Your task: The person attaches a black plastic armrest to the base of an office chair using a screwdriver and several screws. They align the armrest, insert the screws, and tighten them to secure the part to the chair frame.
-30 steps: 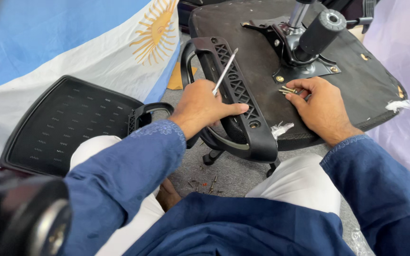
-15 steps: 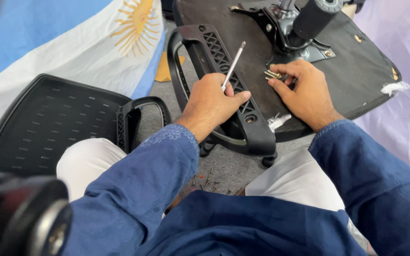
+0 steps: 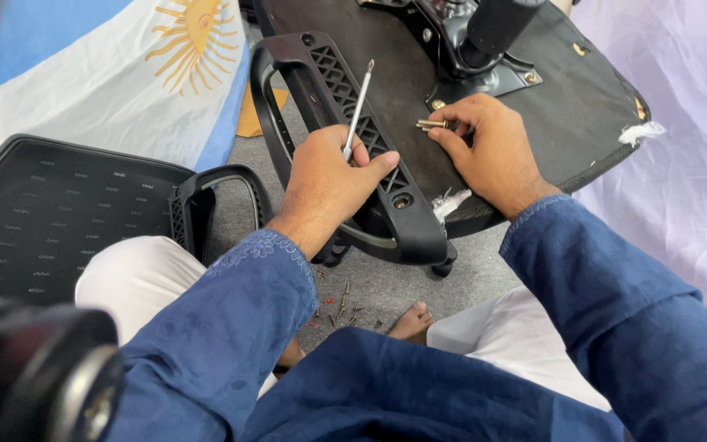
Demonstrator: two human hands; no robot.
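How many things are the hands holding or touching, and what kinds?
Metal rod tool, in left hand: 1
Black armrest, under left hand: 1
Bunch of screws, at right hand (number unclear): 1
Total: 3

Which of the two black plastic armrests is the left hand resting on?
The left hand rests on the black lattice-patterned armrest lying across the upturned seat base; the other armrest lies untouched beside the mesh backrest.

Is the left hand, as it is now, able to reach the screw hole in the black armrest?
Probably yes. The left hand, holding a thin metal tool, rests on the black armrest, and the screw hole lies uncovered just beside its thumb.
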